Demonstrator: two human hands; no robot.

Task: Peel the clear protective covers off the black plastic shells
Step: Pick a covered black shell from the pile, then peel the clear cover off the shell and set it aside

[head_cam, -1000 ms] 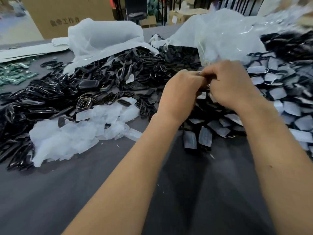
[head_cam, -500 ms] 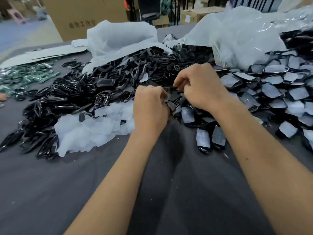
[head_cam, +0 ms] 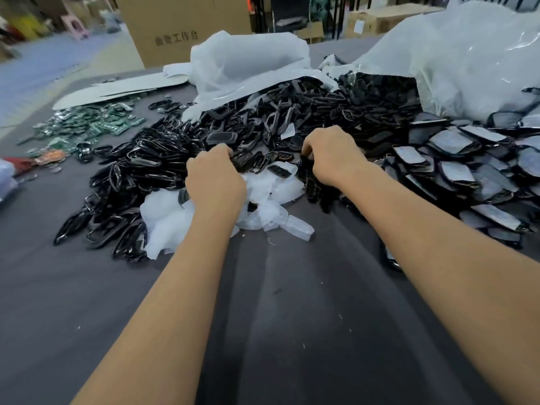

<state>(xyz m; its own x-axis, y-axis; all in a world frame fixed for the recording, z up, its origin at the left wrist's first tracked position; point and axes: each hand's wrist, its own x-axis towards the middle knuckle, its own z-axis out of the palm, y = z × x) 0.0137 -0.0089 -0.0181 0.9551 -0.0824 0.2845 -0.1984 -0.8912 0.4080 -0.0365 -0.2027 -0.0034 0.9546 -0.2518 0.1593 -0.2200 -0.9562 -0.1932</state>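
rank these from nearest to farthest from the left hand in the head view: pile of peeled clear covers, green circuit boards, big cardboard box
1. Pile of peeled clear covers: right under and beside the left hand, touching it.
2. Green circuit boards: off to the left, farther back on the table.
3. Big cardboard box: beyond the table's far edge, behind the white bag.

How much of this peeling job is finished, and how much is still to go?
Done: a heap of peeled clear covers lies beside a big pile of bare black shells. In hand: the left hand is curled over the covers and the right hand reaches into the shells; what either grips is hidden. Left: many still-covered shells on the right, plus more spilling from the plastic bag.
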